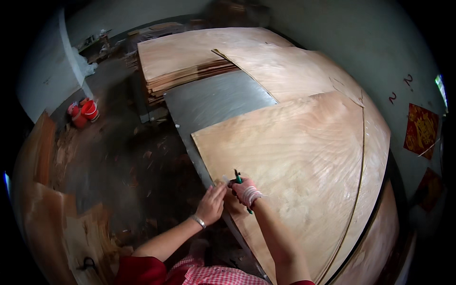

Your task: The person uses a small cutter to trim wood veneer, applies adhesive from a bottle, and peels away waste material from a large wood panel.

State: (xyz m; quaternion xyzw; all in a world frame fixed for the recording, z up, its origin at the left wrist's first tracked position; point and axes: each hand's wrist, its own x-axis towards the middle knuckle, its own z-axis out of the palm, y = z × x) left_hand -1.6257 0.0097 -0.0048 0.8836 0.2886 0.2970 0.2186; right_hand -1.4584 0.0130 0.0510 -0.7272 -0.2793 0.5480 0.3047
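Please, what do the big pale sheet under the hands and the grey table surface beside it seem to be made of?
The big pale sheet looks like thin wood veneer, unfinished and matte: curved grain lines run across it. The grey table surface looks like metal, probably steel, with a dull brushed sheen. The right hand, with tape around its fingers, holds a green-handled tool at the sheet's edge; its material is unclear.

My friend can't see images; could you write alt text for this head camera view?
A person's left hand and right hand, gripping a green-handled tool, meet at the near edge of a large veneer sheet on a metal table.
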